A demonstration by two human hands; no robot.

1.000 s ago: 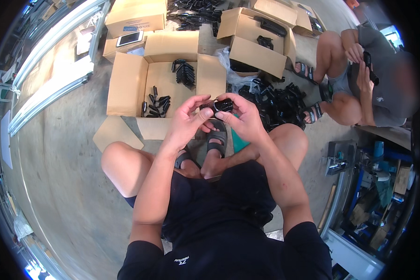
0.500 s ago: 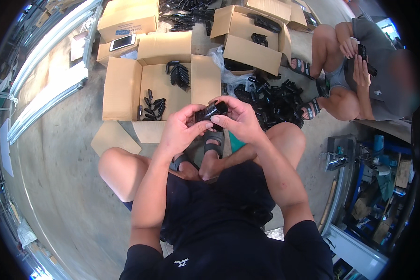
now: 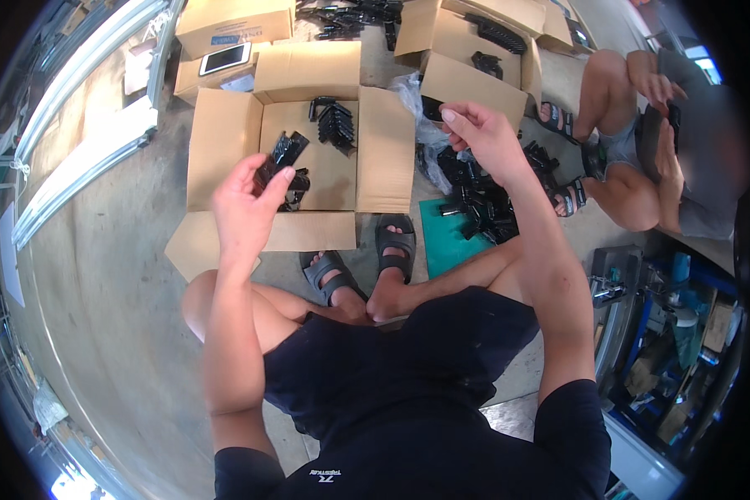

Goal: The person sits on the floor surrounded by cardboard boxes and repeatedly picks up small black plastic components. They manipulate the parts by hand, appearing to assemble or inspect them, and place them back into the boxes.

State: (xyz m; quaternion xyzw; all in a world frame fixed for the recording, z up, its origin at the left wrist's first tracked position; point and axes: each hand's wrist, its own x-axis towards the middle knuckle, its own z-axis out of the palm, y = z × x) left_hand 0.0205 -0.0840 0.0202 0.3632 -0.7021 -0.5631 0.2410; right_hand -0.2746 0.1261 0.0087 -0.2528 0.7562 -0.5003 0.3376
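My left hand [image 3: 246, 196] is closed on a glossy black plastic part [image 3: 289, 148], held over the left side of an open cardboard box [image 3: 383, 154]. Inside that box, several similar black parts [image 3: 333, 125] lie stacked in a row, and others beneath my left hand are partly hidden. My right hand [image 3: 485, 140] is raised to the right of the box, thumb and forefinger pinched together; anything between them is too small to make out. Below it spreads a heap of loose black parts [image 3: 483, 196], some resting on a green sheet [image 3: 442, 237].
Another open box [image 3: 475, 83] with black parts stands farther right, near crumpled clear plastic [image 3: 408, 92]. A white tablet [image 3: 225, 58] lies on a carton at far left. A person [image 3: 642, 142] sits at right, hands on a dark part. Metal rails [image 3: 83, 167] run along the left.
My hands have separated: the left has carried the black part left over the box, while the right has let go of it and moved up and right. The view has shifted slightly.
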